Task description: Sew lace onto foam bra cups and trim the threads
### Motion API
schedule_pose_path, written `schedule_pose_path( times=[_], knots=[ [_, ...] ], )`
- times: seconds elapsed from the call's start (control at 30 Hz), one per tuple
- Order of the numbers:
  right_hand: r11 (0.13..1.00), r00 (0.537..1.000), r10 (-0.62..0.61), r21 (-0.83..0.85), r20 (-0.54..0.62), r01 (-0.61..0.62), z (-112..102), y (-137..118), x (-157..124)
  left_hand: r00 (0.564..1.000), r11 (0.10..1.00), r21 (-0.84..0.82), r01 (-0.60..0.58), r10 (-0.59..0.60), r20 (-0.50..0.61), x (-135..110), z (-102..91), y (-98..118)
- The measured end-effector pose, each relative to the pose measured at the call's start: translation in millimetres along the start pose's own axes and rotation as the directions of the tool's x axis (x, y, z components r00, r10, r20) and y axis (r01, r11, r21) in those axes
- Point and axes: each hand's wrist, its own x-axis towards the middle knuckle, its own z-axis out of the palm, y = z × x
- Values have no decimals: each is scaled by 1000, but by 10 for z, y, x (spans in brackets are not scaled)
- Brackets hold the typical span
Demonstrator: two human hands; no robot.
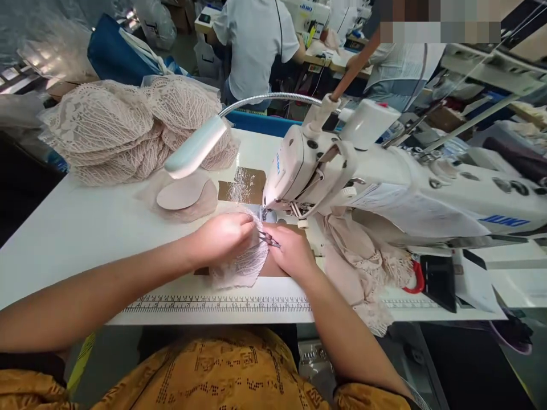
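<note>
A piece of pale pink lace (245, 267) lies on the machine bed just in front of the needle area of a white sewing machine (294, 165). My left hand (226, 236) is closed on the lace's upper left part, its fingertips bunched together. Close by on the right, my right hand (294, 247) grips small dark metal thread snips (270, 239), whose points reach the lace's right edge. The fingers of that hand are partly hidden. The presser foot (264, 213) is right behind both hands.
Stacked lace pieces (106, 125) fill the back left, beside a pale oval cup piece (182, 191). A lamp (196, 148) arches overhead. More lace (363, 262) and a red-handled tool (416, 276) lie right. A printed ruler (231, 304) lines the front edge. Two people sit beyond.
</note>
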Motion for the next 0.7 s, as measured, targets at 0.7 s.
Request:
schedule_pose_path(
  times=[0.7],
  knots=[
    [973,992,112,-210,59,-98,-27,-93,31,977,987,24,-161,155,149,232,113,-406]
  ],
)
